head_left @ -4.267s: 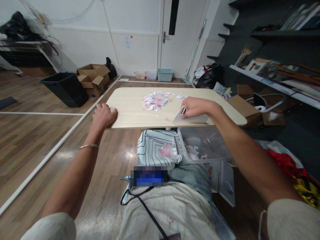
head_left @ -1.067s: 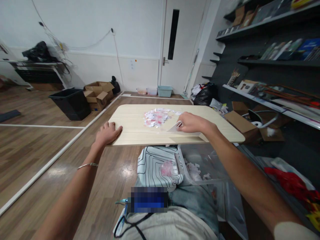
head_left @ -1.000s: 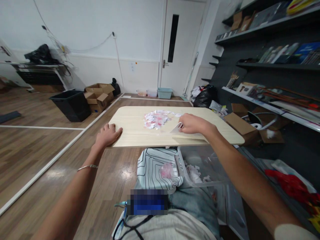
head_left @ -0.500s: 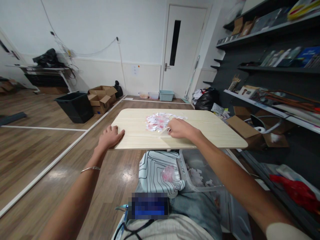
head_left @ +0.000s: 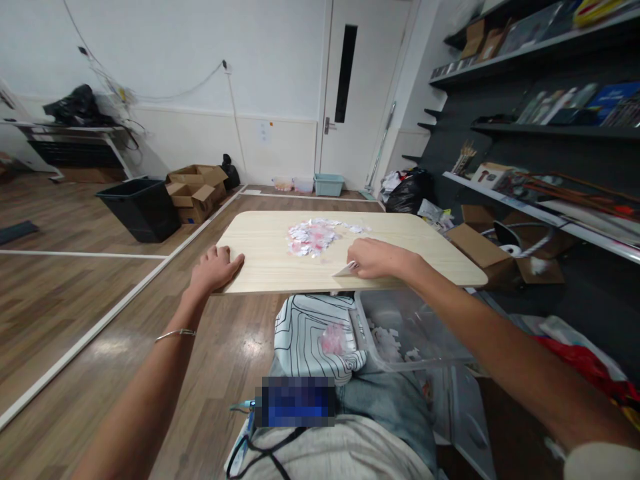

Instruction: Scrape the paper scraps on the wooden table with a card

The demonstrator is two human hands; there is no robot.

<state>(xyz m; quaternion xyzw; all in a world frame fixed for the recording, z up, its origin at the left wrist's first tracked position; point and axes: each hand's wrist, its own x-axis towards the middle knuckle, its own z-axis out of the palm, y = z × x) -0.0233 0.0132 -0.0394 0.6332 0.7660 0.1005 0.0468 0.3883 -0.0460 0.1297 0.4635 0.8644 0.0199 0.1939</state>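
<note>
Below the table (head_left: 260,257), clear bin (head_left: 430,320) of paper scraps (head_left: 387,343); right fingers (head_left: 357,257) pinching white scraper (head_left: 345,270).

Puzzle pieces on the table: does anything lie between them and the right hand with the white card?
Nothing visible does. Only bare table separates the right hand, holding the white card at the near edge, from the pile of pieces. The left hand rests on the near left edge, well aside.
</note>
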